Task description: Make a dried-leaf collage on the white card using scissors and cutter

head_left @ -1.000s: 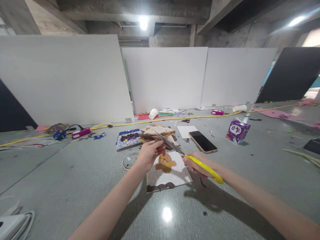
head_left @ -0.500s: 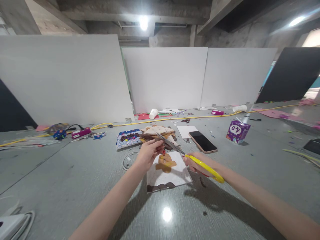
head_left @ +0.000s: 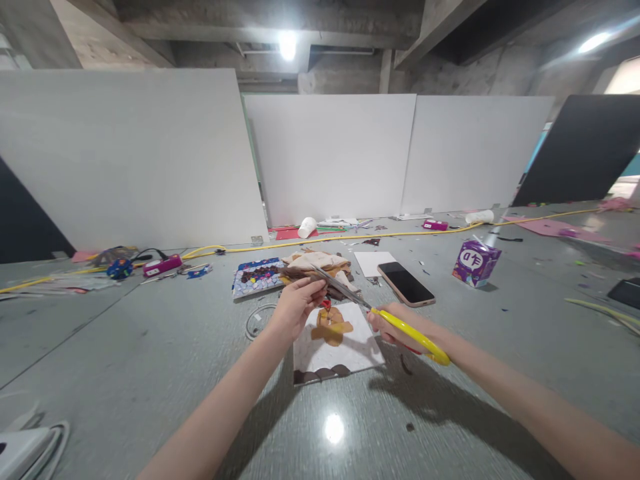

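My right hand (head_left: pixel 395 323) is closed on the yellow-handled scissors (head_left: pixel 410 331), whose blades point up and left, close to the fingertips of my left hand (head_left: pixel 300 303). Those left fingers are pinched together on a small dark piece, too small to name, and a bit of red shows just below them. Beneath both hands lies a white square sheet (head_left: pixel 350 353) with an orange-brown figure (head_left: pixel 331 327) and dark scalloped shapes along its near edge. Behind my left hand is a pile of brown and cream material (head_left: pixel 315 260).
A phone (head_left: pixel 406 283) and a white card (head_left: pixel 375 263) lie to the right of the pile, a patterned board (head_left: pixel 257 277) to its left. A purple box (head_left: pixel 476 263) stands farther right. A yellow cord (head_left: pixel 350 238) crosses behind, before white panels (head_left: pixel 333 160).
The fingertips of my left hand have shifted very slightly left, and the red bit below them shows a little differently. The scissors have barely moved.
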A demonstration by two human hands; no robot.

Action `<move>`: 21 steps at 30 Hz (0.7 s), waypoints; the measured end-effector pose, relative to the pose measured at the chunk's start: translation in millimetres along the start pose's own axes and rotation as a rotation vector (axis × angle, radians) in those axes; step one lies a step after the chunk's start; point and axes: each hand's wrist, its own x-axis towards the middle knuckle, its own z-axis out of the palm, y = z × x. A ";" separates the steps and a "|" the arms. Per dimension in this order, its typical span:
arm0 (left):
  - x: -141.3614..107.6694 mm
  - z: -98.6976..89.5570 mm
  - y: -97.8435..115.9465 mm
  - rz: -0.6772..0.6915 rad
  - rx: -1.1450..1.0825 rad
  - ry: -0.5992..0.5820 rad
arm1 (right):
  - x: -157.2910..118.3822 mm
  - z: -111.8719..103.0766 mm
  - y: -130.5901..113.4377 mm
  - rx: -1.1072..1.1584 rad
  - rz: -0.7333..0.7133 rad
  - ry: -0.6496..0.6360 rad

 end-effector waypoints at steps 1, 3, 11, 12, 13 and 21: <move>0.2 -0.2 -0.2 0.001 0.002 -0.001 | -0.1 -0.3 0.0 -0.001 -0.002 -0.002; 1.0 -0.8 -0.5 0.003 0.007 -0.005 | -0.4 -1.0 0.1 -0.003 -0.006 -0.007; 5.0 -5.8 -0.2 -0.007 0.077 -0.060 | 7.4 2.2 5.8 -0.125 0.094 0.156; 4.8 -6.3 -0.1 -0.016 0.095 -0.076 | 9.4 3.1 7.4 -0.164 0.110 0.221; 4.3 -6.5 -0.1 -0.028 0.117 -0.096 | 11.1 4.0 9.1 -0.202 0.132 0.285; -2.7 -5.7 -3.7 -0.087 0.385 -0.314 | 16.4 14.8 31.6 -0.476 0.381 0.337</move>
